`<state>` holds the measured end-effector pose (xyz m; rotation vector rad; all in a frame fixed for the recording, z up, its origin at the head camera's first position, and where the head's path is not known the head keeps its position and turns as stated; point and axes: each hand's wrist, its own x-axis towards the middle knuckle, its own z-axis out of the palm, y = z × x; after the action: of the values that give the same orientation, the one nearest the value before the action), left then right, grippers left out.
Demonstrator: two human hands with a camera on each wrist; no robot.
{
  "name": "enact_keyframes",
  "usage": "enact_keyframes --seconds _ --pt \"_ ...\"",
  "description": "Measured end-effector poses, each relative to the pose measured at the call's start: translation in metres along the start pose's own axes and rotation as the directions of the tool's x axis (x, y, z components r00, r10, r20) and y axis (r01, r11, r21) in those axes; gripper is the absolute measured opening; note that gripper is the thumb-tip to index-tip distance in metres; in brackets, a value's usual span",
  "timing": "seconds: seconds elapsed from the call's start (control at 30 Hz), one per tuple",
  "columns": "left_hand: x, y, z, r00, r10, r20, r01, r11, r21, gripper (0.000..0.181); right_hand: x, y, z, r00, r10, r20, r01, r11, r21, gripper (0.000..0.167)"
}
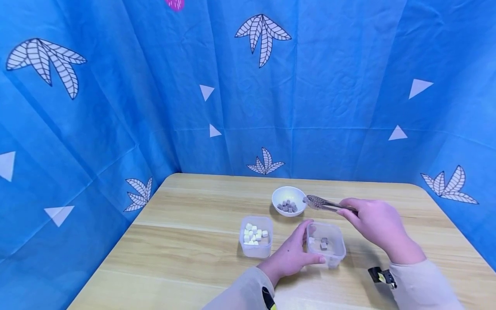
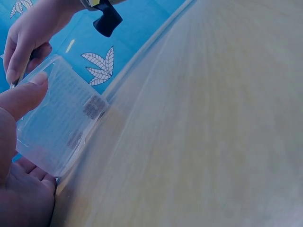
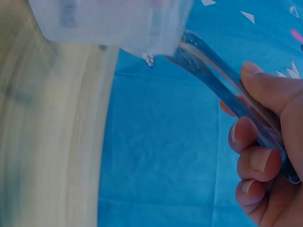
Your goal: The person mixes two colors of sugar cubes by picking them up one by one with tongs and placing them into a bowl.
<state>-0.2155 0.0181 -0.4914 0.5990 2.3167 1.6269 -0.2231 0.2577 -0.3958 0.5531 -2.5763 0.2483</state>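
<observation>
My right hand [image 1: 373, 224] grips a pair of metal tongs [image 1: 329, 204], their tips at the right rim of a white bowl [image 1: 276, 202]. A greyish cube seems to sit at the tips, though it is too small to be sure. Several grey-brown cubes [image 1: 287, 206] lie in the bowl. My left hand [image 1: 290, 256] holds a clear plastic container [image 1: 336, 254] with thumb and fingers spread around its left side. A few grey-brown cubes [image 1: 323, 244] lie inside it. In the right wrist view, the fingers curl round the tongs [image 3: 227, 90].
A second clear container [image 1: 256, 252] with several white cubes [image 1: 253, 236] stands left of my left hand. The wooden table [image 1: 174, 241] meets a blue patterned cloth [image 1: 329, 107] at the back and sides.
</observation>
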Motion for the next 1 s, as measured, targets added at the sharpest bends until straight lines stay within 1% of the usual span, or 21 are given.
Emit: enact_keyframes --seconds 0.2,0.37,0.5,0.67,0.83,1.0 --pt "0.000 0.001 0.000 1.000 0.004 0.002 -0.004 1.000 0.000 0.101 0.001 -0.003 0.010 0.999 0.042 0.009 -0.042 0.999 -0.009 0.024" --pt "0.000 0.000 0.001 1.000 0.004 0.005 -0.004 1.000 -0.007 0.100 0.000 -0.002 0.014 0.999 0.045 0.014 -0.045 0.999 -0.011 0.026" --pt "0.000 0.000 0.001 1.000 0.009 0.005 -0.009 1.000 -0.014 0.100 0.000 0.000 0.014 0.999 0.045 0.007 -0.045 0.999 0.006 0.027" --pt "-0.001 0.002 0.001 1.000 0.003 0.000 -0.003 1.000 -0.016 0.100 -0.002 0.002 0.007 0.998 0.060 0.014 -0.060 0.997 0.044 0.026" --pt "-0.001 0.002 0.002 1.000 -0.008 -0.004 0.008 1.000 -0.021 0.100 -0.002 0.004 -0.005 0.994 0.089 0.062 -0.093 0.994 0.061 0.028" --pt "-0.001 0.002 0.002 1.000 -0.008 -0.002 0.008 1.000 -0.018 0.099 -0.003 0.006 -0.018 0.994 0.073 0.087 -0.080 0.994 0.077 0.029"
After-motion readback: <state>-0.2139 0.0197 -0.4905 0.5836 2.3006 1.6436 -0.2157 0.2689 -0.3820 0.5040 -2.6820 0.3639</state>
